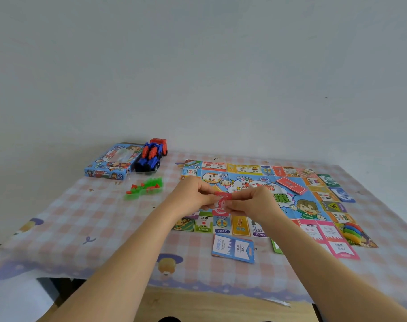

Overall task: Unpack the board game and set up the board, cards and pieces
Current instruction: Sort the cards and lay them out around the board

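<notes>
Both hands are pinching here: left hand (193,197) and right hand (252,203) are gripping the red banknote (221,202) from either side, fingers curled, holding it over the near edge of the board (314,196) (lying flat on the checked table (100,219)). Blue cards (232,248) are sitting just below; the game box (109,165) is lying far left.

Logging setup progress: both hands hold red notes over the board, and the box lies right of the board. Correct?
No: the head view shows the box left of the board. The left hand and right hand do hold red notes over it.
</notes>
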The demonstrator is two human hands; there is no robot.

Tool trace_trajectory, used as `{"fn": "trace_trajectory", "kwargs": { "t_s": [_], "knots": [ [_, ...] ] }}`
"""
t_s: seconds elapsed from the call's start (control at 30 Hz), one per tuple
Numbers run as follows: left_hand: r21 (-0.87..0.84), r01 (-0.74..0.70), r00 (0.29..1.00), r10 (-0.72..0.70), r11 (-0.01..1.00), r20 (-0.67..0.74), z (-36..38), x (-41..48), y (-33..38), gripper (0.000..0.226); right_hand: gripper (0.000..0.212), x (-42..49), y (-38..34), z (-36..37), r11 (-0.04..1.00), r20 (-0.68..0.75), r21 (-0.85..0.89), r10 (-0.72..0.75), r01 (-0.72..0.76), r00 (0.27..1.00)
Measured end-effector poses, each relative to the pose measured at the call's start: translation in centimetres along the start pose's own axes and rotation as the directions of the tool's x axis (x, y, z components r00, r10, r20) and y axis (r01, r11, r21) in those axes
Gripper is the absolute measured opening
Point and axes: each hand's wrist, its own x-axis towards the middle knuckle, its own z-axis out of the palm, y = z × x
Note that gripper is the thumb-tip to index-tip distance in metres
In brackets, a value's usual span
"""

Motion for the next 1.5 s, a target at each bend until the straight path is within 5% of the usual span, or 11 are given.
{"fn": "trace_trajectory", "kwargs": {
  "t_s": [0.27,0.47,0.57,0.9,1.07,1.5],
  "knots": [
    [0.077,0.012,0.999,-0.009,0.997,-0.03,0.2,0.3,-0.1,0.01,0.006,0.1,0.0,0.1,0.999,-0.031,-0.04,0.008,-0.009,0.999],
    [-0.447,0.155,0.972,-0.217,0.881,-0.091,-0.2,0.9,1.0,0.02,0.008,0.0,-0.4,-0.8,0.998,-0.102,0.023,-0.06,0.063,0.993],
    [-0.525,0.164,0.967,-0.242,0.835,-0.083,0.5,1.1,1.8,0.018,0.007,-0.2,-0.4,-1.4,0.982,-0.115,0.18,-0.03,0.051,0.993],
    [-0.364,-0.057,0.96,-0.048,0.93,-0.274,4.2,3.4,4.6,0.007,0.006,-1.0,0.5,-6.0,0.967,-0.19,0.254,0.021,0.029,0.981],
    [-0.352,-0.069,0.979,-0.006,0.934,-0.205,7.4,5.1,6.9,0.001,0.005,-1.4,1.1,-9.5,0.997,-0.306,0.073,-0.011,0.035,0.952],
    [-0.272,-0.085,0.996,0.076,0.958,-0.041,19.8,10.3,13.2,0.008,0.006,-1.8,5.4,-22.5,0.985,-0.575,0.152,0.152,-0.077,0.804]
  ]
}}
